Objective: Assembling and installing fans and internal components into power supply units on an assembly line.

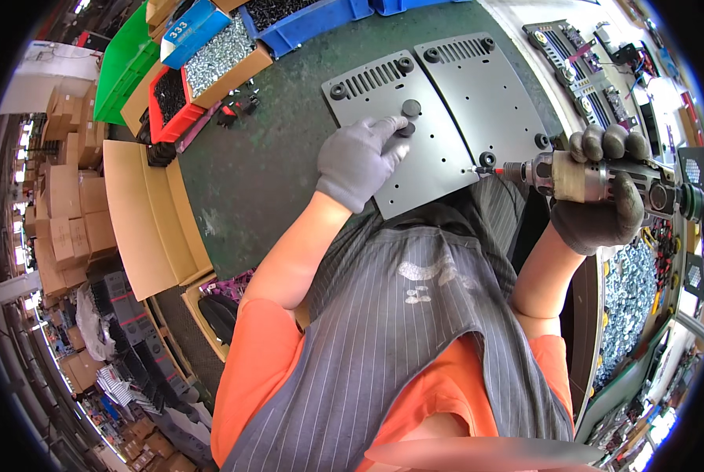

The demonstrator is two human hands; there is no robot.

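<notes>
My left hand (357,160), in a grey glove, reaches over the left of two grey metal panels (438,161). Its index finger is stretched out and the thumb stands apart from it. At the fingertips is a black round rubber foot (405,129), with another rubber foot (411,108) just beyond it. My gloved right hand (610,189) is wrapped round a power screwdriver (576,176). The tool lies level, its red-collared bit pointing left at the near right corner of the left panel. Something small and shiny is at the bit's tip.
The second grey panel (486,98) lies alongside, with rubber feet at its corners. At the far left stand a red bin (180,128) of black parts, a carton (246,67) of screws and a blue bin (313,30). An open cardboard box (151,212) is at left.
</notes>
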